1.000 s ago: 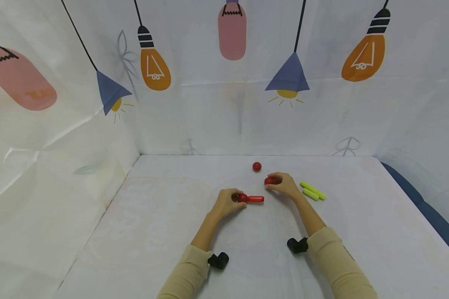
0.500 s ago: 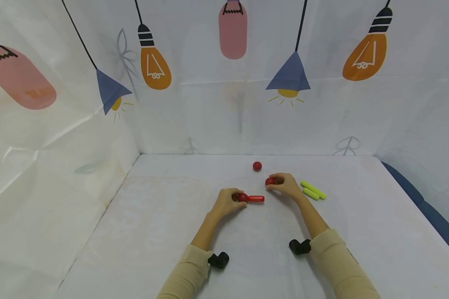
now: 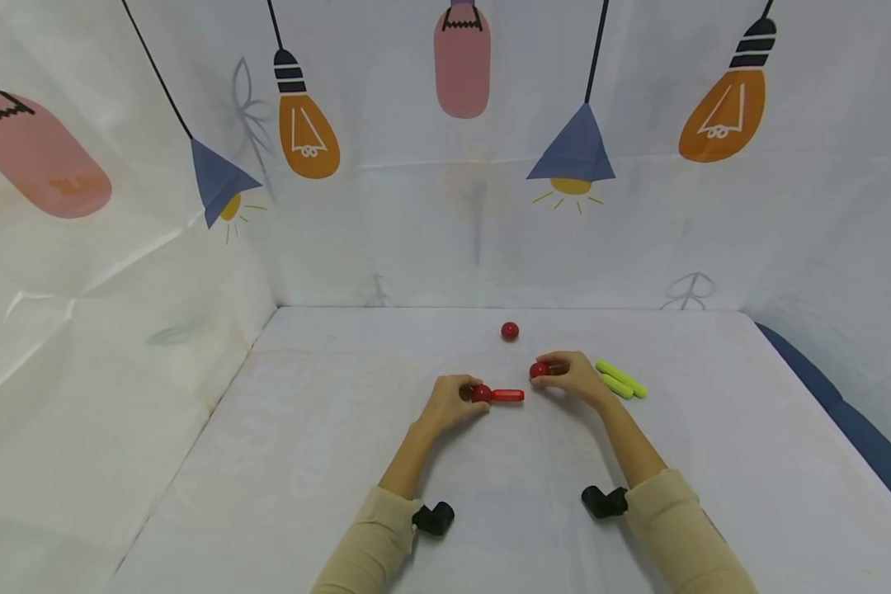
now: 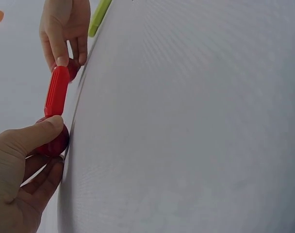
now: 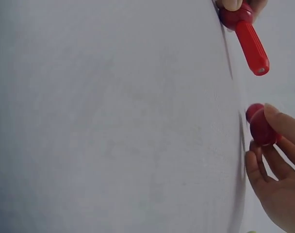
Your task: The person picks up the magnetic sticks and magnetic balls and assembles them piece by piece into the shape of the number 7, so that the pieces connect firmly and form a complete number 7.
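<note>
My left hand (image 3: 443,406) pinches a dark red ball (image 4: 54,143) between thumb and fingers. From that ball a bright red ribbed stick (image 4: 56,91) points right, toward my other hand; its free end shows a small metallic dot in the right wrist view. My right hand (image 3: 577,379) holds a second dark red ball (image 5: 263,127) at its fingertips, a short gap from the stick's end. A bit of bright red shows behind this ball, mostly hidden by the fingers. A third dark red ball (image 3: 510,331) lies farther back on the table.
Two yellow-green sticks (image 3: 622,379) lie side by side just right of my right hand. The white table (image 3: 327,462) ends at a back wall sheet (image 3: 416,239) printed with lamps and bulbs. Black wrist mounts (image 3: 434,518) stick out from both sleeves.
My right hand has drawn slightly back toward me and right, carrying its ball. My left hand, its ball and the red stick have stayed in place.
</note>
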`<state>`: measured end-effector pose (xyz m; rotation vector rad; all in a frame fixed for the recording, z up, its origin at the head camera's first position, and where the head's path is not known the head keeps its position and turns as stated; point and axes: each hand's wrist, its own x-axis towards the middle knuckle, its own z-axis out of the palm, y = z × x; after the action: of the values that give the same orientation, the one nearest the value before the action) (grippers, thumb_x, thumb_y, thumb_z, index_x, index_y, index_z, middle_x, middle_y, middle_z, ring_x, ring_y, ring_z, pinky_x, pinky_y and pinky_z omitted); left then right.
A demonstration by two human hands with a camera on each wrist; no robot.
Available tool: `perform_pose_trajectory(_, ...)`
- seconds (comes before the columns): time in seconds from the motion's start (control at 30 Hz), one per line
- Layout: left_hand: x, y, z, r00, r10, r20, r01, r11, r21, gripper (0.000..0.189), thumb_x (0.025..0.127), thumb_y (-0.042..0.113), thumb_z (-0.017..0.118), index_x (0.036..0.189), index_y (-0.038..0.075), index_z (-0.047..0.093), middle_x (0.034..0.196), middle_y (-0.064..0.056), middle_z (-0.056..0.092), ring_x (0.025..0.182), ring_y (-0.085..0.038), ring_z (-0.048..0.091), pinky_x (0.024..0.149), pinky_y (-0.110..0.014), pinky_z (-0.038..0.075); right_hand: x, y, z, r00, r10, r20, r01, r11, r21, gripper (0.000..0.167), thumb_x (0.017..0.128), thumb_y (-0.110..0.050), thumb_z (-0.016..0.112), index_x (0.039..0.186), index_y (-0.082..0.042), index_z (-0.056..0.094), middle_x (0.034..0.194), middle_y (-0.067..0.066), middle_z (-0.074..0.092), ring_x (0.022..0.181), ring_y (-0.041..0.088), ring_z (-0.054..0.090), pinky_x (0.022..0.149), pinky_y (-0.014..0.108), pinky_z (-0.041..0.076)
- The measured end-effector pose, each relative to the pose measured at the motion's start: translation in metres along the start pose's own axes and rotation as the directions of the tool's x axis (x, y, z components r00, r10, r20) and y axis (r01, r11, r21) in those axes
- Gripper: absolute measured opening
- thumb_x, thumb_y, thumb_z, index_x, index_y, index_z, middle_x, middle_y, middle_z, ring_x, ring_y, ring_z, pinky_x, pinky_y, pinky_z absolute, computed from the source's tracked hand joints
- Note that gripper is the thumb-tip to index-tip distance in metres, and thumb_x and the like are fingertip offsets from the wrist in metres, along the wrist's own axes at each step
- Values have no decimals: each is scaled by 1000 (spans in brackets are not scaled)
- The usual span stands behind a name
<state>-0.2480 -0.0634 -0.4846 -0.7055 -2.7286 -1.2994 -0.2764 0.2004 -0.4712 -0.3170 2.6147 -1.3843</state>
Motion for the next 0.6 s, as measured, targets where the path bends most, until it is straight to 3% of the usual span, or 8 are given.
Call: perform_pose_trajectory(0.6,0,-1,0,1000,-10,-1,10,1000,-26,36,75,10,79,106,-4,68,98,-13,69,81,-16,60,71,-21,50,-14,-3,2,999,-6,41,4,999,43,51,83,-24,72,125,2,57,119,19,60,105,32,57,89,44,49)
